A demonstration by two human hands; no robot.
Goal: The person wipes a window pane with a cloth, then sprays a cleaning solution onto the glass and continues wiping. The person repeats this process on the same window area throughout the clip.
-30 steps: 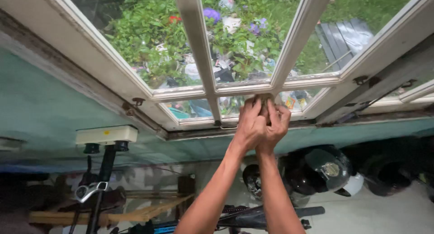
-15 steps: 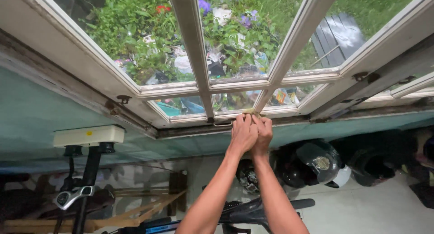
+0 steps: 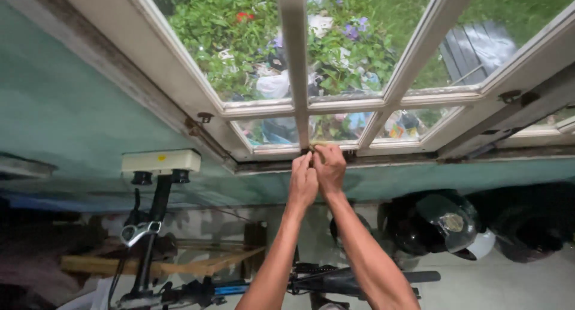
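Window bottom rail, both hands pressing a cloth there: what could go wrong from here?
1. Both the left hand and right hand push a small cloth on the window frame right beside the glass pane; a slip could drive fingers into it.
2. The frame looks worn, with peeling paint, so splinters or flakes seem possible.
3. A bicycle and helmet sit below; leaning forward could mean stumbling onto them.

Daylight is coming through a white-framed window [image 3: 413, 100] at twelve o'clock — greenery showing outside. A teal wall [image 3: 72, 118] is running below it; a dark helmet [image 3: 434, 223] is sitting at four o'clock — a bicycle [image 3: 144, 226] at eight.
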